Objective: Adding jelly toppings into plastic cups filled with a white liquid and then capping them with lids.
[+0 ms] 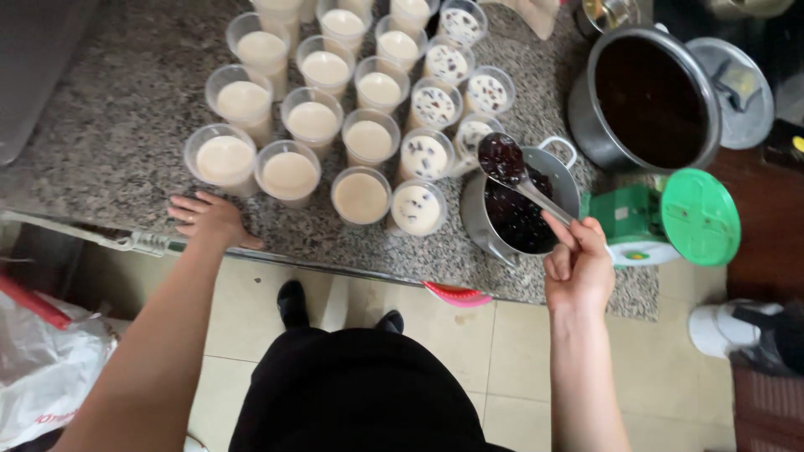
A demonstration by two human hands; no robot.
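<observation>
On a speckled granite counter (117, 125), clear plastic cups (311, 117) of pale milky drink stand packed in rows. The cups on the right side of the group (424, 156) carry dark pearls on top; the ones on the left are plain. The person's right hand (578, 266) pinches the handle of a metal spoon (511, 167), fingers closed round it, and the spoon's bowl, heaped with dark pearls, hangs over the rim of a small steel pot (519, 213) filled with the same pearls. The left hand (209, 219) lies flat at the counter edge, fingers spread, holding nothing, just below the nearest plain cup (224, 159). A large pot of dark liquid (649, 100) stands behind, and a green kitchen scale (670, 219) is just right of the small pot.
</observation>
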